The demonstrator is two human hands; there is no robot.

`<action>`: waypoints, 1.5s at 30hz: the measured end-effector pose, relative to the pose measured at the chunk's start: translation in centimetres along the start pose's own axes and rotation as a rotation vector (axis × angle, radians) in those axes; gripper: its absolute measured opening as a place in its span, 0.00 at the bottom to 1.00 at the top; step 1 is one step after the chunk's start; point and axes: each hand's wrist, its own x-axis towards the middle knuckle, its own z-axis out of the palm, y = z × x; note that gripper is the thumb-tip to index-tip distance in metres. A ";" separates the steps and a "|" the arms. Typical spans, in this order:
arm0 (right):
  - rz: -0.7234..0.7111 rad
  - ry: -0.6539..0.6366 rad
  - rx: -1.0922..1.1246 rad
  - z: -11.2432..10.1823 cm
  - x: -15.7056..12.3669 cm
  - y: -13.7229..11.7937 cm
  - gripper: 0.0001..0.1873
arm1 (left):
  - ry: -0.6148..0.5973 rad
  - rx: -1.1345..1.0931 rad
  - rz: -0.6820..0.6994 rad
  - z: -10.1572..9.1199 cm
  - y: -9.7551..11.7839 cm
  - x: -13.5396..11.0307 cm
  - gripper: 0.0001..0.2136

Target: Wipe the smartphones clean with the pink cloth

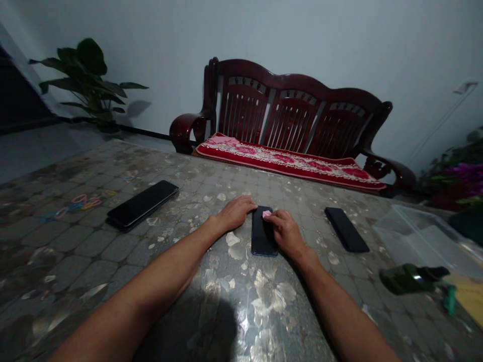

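Note:
A dark smartphone [262,238] lies flat on the table in front of me, its screen up. My left hand [238,210] rests at its upper left edge, thumb and fingers closed against the frame of the phone. Pinched in the fingertips of my right hand [286,230] is a small folded pink cloth [266,214], pressed on the upper part of the screen. The fingers cover part of the cloth and the phone's right edge.
Stacked dark phones [143,203] lie to the left, near coloured rubber bands [85,202]. On the right are another phone [346,229], a clear plastic box [418,236], a green spray bottle [405,279] and a yellow item [470,299]. A wooden bench [290,100] stands beyond the table.

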 end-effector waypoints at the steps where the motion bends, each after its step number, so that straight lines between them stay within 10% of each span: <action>1: -0.026 -0.029 0.018 0.0 0.0 -0.1 0.20 | 0.008 0.001 -0.004 0.1 0.0 0.0 0.19; 15: 0.006 0.111 0.044 0.8 -0.1 -0.6 0.16 | 0.027 0.003 -0.011 -0.1 0.2 -0.1 0.18; 24: -0.167 -0.145 0.065 -0.5 -0.4 -1.8 0.17 | 0.067 0.007 0.025 0.5 -0.3 -0.2 0.19; 32: 0.000 0.137 0.037 0.4 0.0 -0.6 0.12 | 0.105 0.037 0.052 0.9 -0.5 -0.6 0.20; 41: -0.213 -0.065 0.107 -0.3 -0.5 -1.8 0.14 | 0.160 0.027 0.064 1.5 -0.9 -0.7 0.21; 45: -0.161 0.055 0.113 0.0 -0.4 -1.6 0.14 | 0.150 0.025 0.061 1.2 -0.8 -0.8 0.21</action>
